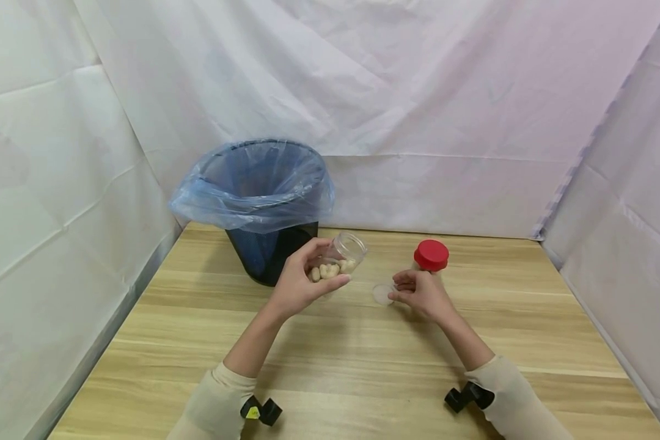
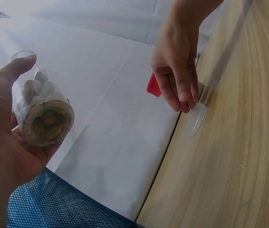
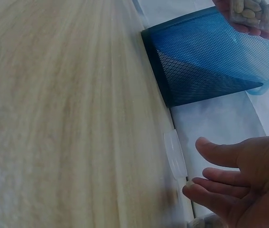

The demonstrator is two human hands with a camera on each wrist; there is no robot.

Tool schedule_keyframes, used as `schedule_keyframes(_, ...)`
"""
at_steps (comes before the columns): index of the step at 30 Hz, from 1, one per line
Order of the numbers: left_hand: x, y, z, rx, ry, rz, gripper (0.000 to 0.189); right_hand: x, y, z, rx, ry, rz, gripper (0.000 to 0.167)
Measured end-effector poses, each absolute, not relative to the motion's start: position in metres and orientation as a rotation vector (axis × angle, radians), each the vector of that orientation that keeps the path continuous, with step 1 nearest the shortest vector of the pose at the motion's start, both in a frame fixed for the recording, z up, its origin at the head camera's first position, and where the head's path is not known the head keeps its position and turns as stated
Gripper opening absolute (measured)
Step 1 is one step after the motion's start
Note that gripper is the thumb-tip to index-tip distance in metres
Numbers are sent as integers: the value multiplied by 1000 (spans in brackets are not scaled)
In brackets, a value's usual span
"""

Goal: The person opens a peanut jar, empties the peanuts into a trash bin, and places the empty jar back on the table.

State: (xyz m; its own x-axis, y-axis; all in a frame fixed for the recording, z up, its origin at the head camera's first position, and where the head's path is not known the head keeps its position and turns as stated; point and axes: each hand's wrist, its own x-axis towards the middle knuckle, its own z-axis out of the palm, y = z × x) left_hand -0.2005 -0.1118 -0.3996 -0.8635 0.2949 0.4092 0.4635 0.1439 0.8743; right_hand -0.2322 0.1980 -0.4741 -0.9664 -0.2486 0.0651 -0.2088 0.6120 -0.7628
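My left hand (image 1: 304, 276) grips a clear jar (image 1: 349, 245) without a lid, tilted, with pale nut-like pieces (image 1: 327, 270) inside. In the left wrist view the jar's base (image 2: 46, 124) faces the camera, thumb on one side and fingers on the other. My right hand (image 1: 422, 293) is low over the table, thumb apart from the loosely bent fingers. A clear round lid (image 1: 383, 294) lies on the wood right at its fingertips. Behind that hand is a jar with a red lid (image 1: 431, 254), its body mostly hidden.
A black mesh bin (image 1: 297, 241) stands at the back left, close behind the left hand. A blue plastic bag (image 1: 214, 205) lines it and hangs over the rim. White sheets (image 1: 445, 91) enclose the wooden table (image 1: 341, 379) at the back and sides.
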Motion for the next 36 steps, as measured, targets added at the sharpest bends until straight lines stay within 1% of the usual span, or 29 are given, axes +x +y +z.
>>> schedule_keyframes(6,-198,-114,-396,-778,-2223,-1838,51,-229,198,-469,-447,2792,-1303,39)
schedule_keyframes(18,-193,-126,-387,-761,-2154,-1909,53,-220,204,-462,-473,2825,-1297,26)
schedule_keyframes(31,-175,-165,-365,-685,-2202,-1864,51,-205,221,-457,-438,2880,-1229,29)
schedule_keyframes(36,-173,-174,-356,-667,-2192,-1856,50,-201,225,-456,-417,2896,-1214,27)
